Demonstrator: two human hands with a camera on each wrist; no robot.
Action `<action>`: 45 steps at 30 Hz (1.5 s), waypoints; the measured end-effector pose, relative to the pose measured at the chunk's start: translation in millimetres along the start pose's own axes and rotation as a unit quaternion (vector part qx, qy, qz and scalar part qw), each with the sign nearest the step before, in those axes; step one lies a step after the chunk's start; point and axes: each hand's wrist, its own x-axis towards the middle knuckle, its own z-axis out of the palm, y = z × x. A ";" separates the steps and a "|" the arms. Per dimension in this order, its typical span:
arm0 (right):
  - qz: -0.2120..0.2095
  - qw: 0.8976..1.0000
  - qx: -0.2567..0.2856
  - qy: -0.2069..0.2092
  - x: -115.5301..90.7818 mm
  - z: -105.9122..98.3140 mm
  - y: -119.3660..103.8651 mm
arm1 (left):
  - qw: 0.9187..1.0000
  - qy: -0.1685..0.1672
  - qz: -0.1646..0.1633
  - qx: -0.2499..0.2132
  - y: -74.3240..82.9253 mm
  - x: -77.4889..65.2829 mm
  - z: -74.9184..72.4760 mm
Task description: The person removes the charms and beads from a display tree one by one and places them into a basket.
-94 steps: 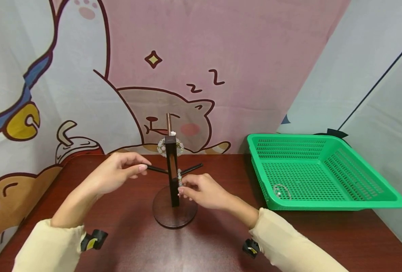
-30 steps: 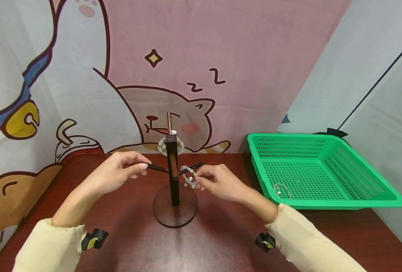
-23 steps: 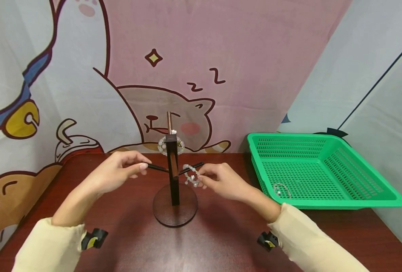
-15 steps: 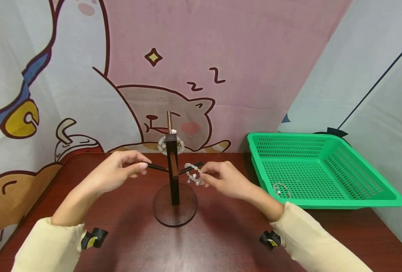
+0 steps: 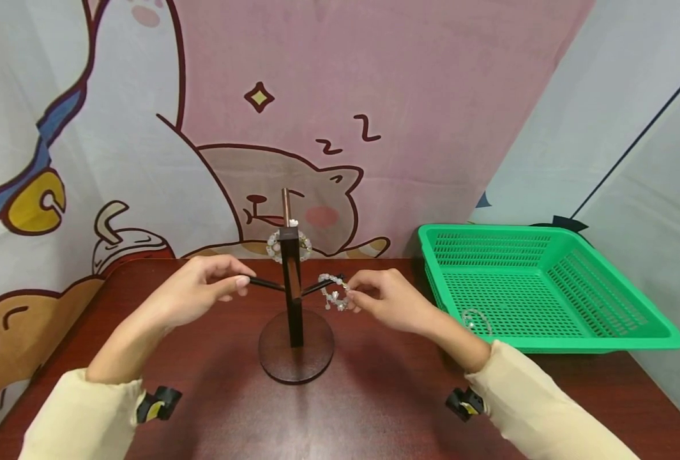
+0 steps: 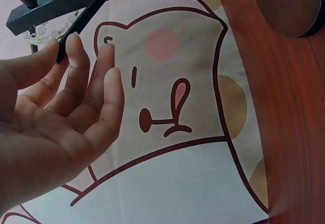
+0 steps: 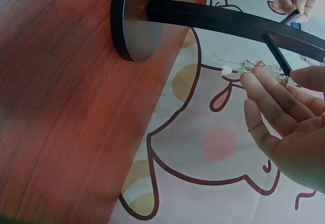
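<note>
A dark wooden jewellery stand [image 5: 295,326] with several pegs stands on a round base. My left hand [image 5: 198,294] pinches the tip of its left peg [image 5: 267,283] between thumb and index finger. My right hand [image 5: 394,300] pinches a clear beaded bracelet [image 5: 335,296] with flower-like charms. That bracelet overlaps the outer end of the right peg [image 5: 313,289] in the head view; in the right wrist view, its beads [image 7: 247,66] lie right by the peg, partly behind my fingers. A second beaded bracelet [image 5: 273,246] hangs at the stand's top, partly hidden by the post.
A green plastic basket [image 5: 546,345] stands at the right of the brown table [image 5: 219,409], with another bracelet [image 5: 469,319] at its near left corner. A cartoon-printed cloth [image 5: 420,115] hangs behind the table.
My right hand has drawn the bracelet from beside the post rightward and up, out to the right peg's outer end. My left hand has stayed on the left peg.
</note>
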 end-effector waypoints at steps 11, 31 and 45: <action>0.003 1.000 0.003 0.001 -2.8 -5.9 4.0 | 1.000 0.002 0.000 0.001 0.0 -0.2 0.5; 0.004 1.000 -0.010 0.009 -8.2 -18.4 4.6 | 1.000 0.006 0.001 0.003 0.0 0.0 1.5; 0.009 1.000 -0.016 0.011 -14.1 -25.6 9.5 | 1.000 0.009 -0.005 0.005 -0.4 -0.8 1.8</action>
